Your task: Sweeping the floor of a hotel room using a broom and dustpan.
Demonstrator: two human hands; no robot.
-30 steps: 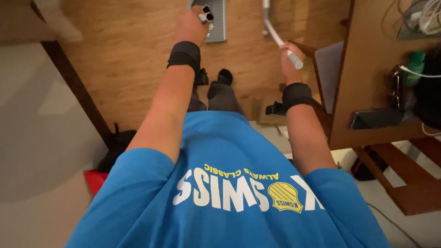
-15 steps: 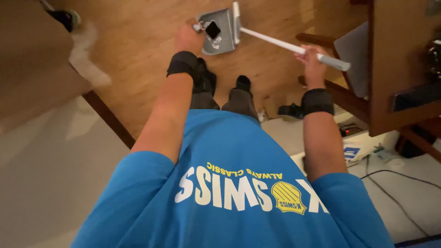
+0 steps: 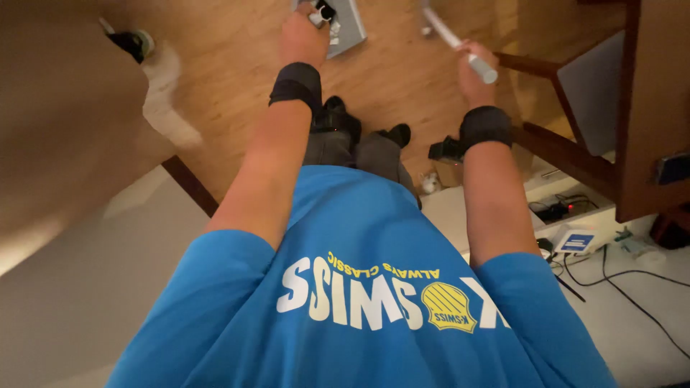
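The left hand (image 3: 303, 39) gripped a small black-and-white tool (image 3: 323, 13); the right hand (image 3: 471, 75), which had swung inward, clutched the white pole (image 3: 460, 44) over the grey mop pad (image 3: 348, 27)

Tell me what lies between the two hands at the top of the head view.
In the head view, between the left hand and the right hand on the white handle lie a grey flat pad's edge and bare wood floor.

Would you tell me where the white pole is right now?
In the head view the white pole is at the top right, gripped in the right hand, slanting over the wooden floor beside the chair.
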